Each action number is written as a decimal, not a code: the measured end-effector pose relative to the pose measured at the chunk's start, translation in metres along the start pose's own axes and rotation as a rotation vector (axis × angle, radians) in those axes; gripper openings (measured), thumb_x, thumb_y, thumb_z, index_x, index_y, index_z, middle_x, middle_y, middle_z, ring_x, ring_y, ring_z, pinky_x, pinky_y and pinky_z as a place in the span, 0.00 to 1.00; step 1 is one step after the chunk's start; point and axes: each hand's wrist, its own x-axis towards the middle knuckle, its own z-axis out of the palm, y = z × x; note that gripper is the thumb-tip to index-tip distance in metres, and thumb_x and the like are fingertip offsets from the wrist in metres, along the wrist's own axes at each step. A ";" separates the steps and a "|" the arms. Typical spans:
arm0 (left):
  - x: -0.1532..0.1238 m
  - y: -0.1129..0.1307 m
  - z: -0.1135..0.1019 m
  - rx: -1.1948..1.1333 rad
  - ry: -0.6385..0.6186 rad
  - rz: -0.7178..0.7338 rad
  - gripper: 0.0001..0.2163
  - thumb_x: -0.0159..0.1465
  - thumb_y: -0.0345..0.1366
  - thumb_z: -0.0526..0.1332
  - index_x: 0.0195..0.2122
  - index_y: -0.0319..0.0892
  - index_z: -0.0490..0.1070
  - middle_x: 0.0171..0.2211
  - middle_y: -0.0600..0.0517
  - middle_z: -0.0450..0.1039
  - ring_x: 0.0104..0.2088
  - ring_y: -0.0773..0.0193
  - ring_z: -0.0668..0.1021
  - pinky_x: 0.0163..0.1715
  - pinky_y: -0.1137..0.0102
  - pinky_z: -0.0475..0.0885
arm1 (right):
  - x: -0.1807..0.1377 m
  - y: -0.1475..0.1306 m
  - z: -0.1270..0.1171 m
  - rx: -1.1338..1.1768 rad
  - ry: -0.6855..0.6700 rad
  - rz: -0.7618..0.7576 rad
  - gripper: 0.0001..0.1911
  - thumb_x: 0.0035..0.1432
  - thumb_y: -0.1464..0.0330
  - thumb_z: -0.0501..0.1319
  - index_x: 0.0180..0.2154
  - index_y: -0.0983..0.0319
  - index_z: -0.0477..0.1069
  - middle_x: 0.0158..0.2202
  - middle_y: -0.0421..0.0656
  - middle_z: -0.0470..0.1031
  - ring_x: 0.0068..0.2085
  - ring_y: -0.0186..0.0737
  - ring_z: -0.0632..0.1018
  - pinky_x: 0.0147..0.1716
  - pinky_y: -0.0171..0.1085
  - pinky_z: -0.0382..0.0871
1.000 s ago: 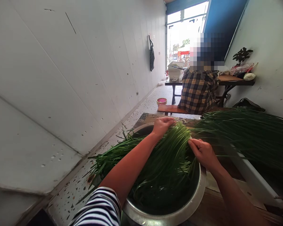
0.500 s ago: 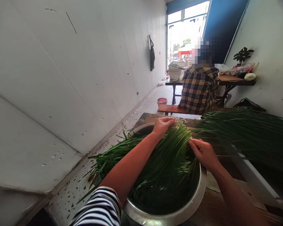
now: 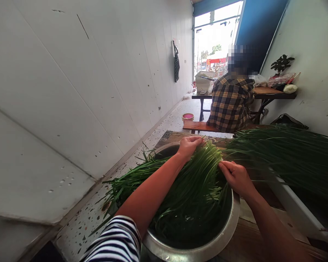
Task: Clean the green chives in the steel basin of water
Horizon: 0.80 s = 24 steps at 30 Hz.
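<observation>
A bunch of long green garlic chives (image 3: 200,171) lies across a round metal basin (image 3: 233,225), pale stem ends toward the far right side. My left hand (image 3: 189,146) pinches at the far edge of these stem ends, thumb and fingertips together. At their right edge, my right hand (image 3: 236,177) is closed in a pinch on the pale ends. The leafy tips spill over the basin's left rim. Darker leaves fill the basin beneath the bunch. What exactly sits between the fingertips is partly hidden.
Another big heap of chives (image 3: 289,153) lies on the right, over a white container (image 3: 295,207). The basin stands on a wooden surface (image 3: 169,137). Ahead, a person in a plaid shirt (image 3: 231,103) sits on a bench (image 3: 198,126) at a table. A white wall (image 3: 84,91) runs along the left.
Both hands stay almost in place on the stem ends. The seated person's head and upper body have shifted slightly to the right.
</observation>
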 end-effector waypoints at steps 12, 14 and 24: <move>0.001 -0.002 -0.002 -0.001 -0.029 0.022 0.12 0.42 0.35 0.73 0.27 0.36 0.78 0.26 0.49 0.78 0.29 0.67 0.77 0.40 0.67 0.70 | 0.000 -0.001 -0.001 0.000 0.002 0.006 0.20 0.64 0.63 0.50 0.19 0.60 0.59 0.17 0.36 0.58 0.22 0.34 0.63 0.26 0.33 0.57; 0.002 -0.002 -0.002 0.006 -0.027 0.023 0.12 0.41 0.35 0.73 0.27 0.36 0.78 0.26 0.49 0.78 0.29 0.67 0.77 0.39 0.68 0.70 | 0.000 -0.001 -0.001 -0.002 0.000 0.007 0.20 0.64 0.63 0.50 0.20 0.60 0.59 0.17 0.36 0.58 0.23 0.34 0.63 0.26 0.33 0.57; -0.005 0.005 -0.003 0.205 -0.072 -0.004 0.12 0.42 0.35 0.71 0.28 0.36 0.80 0.26 0.48 0.78 0.27 0.68 0.75 0.34 0.69 0.71 | 0.000 -0.002 -0.001 -0.006 0.020 -0.007 0.20 0.64 0.63 0.50 0.20 0.60 0.60 0.16 0.36 0.59 0.22 0.34 0.63 0.26 0.33 0.58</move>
